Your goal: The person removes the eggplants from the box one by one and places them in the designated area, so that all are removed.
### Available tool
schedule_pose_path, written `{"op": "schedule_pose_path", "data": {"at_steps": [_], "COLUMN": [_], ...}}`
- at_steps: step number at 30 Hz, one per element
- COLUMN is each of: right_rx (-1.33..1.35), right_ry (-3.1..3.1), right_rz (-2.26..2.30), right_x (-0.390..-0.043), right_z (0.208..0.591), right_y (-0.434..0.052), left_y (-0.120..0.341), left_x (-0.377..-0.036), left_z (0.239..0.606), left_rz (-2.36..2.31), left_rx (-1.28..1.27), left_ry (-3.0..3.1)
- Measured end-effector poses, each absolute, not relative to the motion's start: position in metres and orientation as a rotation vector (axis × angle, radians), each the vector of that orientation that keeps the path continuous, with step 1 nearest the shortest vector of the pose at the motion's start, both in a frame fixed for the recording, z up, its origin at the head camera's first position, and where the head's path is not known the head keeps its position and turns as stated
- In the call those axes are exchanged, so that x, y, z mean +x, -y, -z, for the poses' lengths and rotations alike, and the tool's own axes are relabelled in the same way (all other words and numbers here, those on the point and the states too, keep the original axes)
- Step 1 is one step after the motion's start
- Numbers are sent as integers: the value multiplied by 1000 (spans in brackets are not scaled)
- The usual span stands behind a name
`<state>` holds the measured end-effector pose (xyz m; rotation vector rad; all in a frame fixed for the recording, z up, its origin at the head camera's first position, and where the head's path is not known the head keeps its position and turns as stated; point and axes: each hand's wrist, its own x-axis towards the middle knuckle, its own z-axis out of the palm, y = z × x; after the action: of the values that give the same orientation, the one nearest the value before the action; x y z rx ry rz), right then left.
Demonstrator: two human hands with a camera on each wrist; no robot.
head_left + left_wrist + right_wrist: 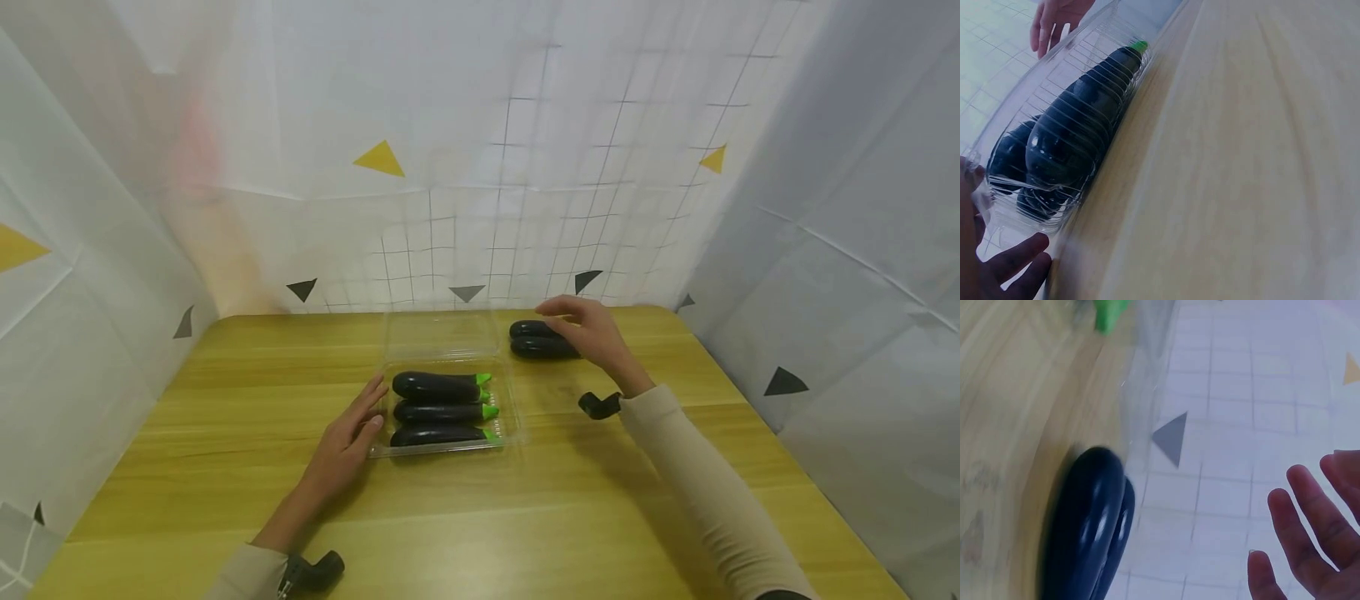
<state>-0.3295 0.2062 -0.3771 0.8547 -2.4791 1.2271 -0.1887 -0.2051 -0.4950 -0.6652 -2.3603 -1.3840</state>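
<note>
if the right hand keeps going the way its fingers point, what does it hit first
Most likely the two loose eggplants lying on the table; the right hand hovers open right beside or over them, though contact is unclear.

right hand [592,333] hides the stem ends of two loose eggplants [534,339].

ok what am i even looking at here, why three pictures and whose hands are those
It is one person working at a wooden table, filmed at a single moment by three cameras: one on the head, one on each wrist. The left hand rests with straight fingers against a clear plastic box, lid open, holding three eggplants. The left wrist view shows that box close up. The right hand reaches over two loose eggplants further back; the right wrist view shows its fingers spread, not gripping them.
</note>
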Motion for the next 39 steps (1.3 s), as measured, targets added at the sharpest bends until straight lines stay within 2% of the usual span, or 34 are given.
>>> {"op": "schedule_pose_path", "data": {"at_steps": [11,23,39], "right_rx": [964,1050,1127], "right_ry": [2425,2458,2519], "right_rz": [-1425,-1406,-1502], "right_x": [-313,-305,-297], "right_z": [363,356,361], "right_y": [-184,-164,-141], "left_y": [206,206,205], "left_x": [-190,-188,-189], "left_z": [496,495,494], "left_rz": [1385,1378,1391], "left_rx": [-670,-664,-664], "left_ry": [2368,2376,2370]}}
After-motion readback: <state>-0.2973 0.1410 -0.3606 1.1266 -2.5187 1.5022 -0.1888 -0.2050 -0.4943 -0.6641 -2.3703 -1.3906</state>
